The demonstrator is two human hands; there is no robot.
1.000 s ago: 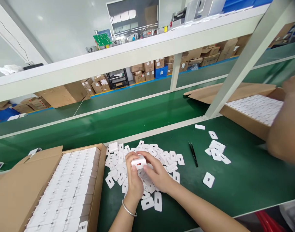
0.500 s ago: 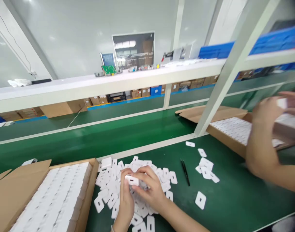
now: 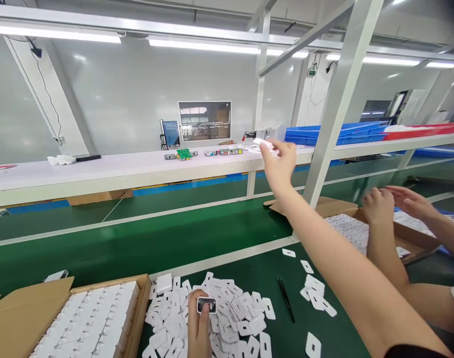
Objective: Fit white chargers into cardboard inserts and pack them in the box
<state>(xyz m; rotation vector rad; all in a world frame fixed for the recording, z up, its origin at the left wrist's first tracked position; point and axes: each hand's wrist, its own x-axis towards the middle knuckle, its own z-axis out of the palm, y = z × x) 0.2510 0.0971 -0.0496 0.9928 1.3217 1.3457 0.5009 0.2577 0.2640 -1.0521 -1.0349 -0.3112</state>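
My left hand (image 3: 199, 325) grips a small white casing (image 3: 206, 305) above the heap of plates; its end facing me is uncovered and dark inside, with my thumb at the opening. Stretched out over the raised shelf, my right hand (image 3: 281, 166) pinches a flat white plate (image 3: 262, 143) between thumb and fingertips. Beneath my left hand, a big heap of white slotted plates (image 3: 227, 318) covers the green bench. A white block (image 3: 164, 284) sits at the heap's back left edge.
An open carton (image 3: 144, 303) of white casings stands at left. Black tweezers (image 3: 285, 299) and loose plates (image 3: 314, 293) lie on the right. On the shelf (image 3: 137, 174) are a green circuit board (image 3: 184, 154) and blue trays (image 3: 316, 134). A co-worker's hands (image 3: 379, 204) work over another carton (image 3: 413, 243).
My hands, together on one casing before, have parted. The right has moved up to the shelf with a white plate; the left keeps the casing, now uncovered at one end. My view has tilted up.
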